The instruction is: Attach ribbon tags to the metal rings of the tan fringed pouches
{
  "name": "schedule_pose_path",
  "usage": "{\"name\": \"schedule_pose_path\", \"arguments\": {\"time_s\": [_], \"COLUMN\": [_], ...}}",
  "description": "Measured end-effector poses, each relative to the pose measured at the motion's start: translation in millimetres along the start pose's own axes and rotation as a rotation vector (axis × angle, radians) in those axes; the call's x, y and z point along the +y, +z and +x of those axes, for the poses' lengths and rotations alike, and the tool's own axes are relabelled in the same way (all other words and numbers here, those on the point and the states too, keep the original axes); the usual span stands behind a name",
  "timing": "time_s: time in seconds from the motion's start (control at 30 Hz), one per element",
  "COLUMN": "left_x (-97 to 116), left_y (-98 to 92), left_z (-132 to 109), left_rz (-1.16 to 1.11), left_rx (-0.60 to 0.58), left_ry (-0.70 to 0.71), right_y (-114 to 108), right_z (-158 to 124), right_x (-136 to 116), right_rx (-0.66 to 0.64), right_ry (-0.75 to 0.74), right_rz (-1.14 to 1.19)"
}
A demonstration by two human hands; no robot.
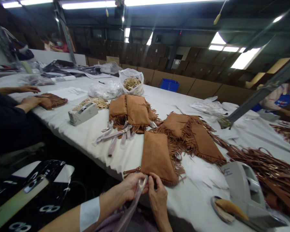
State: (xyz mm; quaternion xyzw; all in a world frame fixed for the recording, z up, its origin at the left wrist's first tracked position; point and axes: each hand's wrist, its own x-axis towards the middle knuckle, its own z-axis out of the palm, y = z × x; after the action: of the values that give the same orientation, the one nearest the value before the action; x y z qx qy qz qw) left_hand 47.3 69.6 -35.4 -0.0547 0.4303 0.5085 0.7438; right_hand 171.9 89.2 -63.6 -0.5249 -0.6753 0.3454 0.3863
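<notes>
As the clear plastic film point(131, 209) is pinched at its top end by both hands, the left hand point(130, 187) and right hand point(159, 195) being closed on it w/ thumbs and fingertips nearly touching, the grip is judged best kept close to the edge. The film looks thin and slippery, so it is prob. better worked w/ small rubbing moves of the thumbs than pulled hard, and held clear of the fringe. The film is seen hanging from the grip down toward the lap, at the near edge of the table point(91, 135); it is translucent, creased, faintly pink-grey. Just beyond the hands a tan suede pouch point(157, 156) is laid flat, its zip pull point(131, 170) pointing left, w/ fringe along its right side. Farther off, more fringed pouches point(132, 111) are piled, w/ pale strips point(116, 135) on their near side. A grey tape dispenser point(241, 187) is set near right, w/ brown straps point(268, 167) behind it. A co-worker's hand point(29, 103) is seen at far left.
</notes>
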Motion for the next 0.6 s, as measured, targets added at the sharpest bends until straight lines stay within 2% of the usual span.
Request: {"name": "schedule_pose_path", "arguments": {"time_s": [0.27, 0.37, 0.5, 0.6], "left_x": [12, 15, 16, 16], "left_y": [-1.9, -2.4, -2.1, -1.7], "left_z": [-6, -7, -3, -5], "left_rz": [0.104, 0.139, 0.183, 0.197], "left_rx": [-0.068, -0.101, -0.105, -0.123], "left_ry": [-0.084, -0.108, -0.128, -0.056], "right_y": [-16, -20, -9, 3], "right_z": [-8, -18, -30, -34], "right_x": [-16, -23, -32, -35], "right_rx": [0.031, -0.097, -0.346, -0.399], "right_ry": [0.082, 0.180, 0.351, 0.444], "right_rz": [0.136, 0.170, 0.308, 0.411]}}
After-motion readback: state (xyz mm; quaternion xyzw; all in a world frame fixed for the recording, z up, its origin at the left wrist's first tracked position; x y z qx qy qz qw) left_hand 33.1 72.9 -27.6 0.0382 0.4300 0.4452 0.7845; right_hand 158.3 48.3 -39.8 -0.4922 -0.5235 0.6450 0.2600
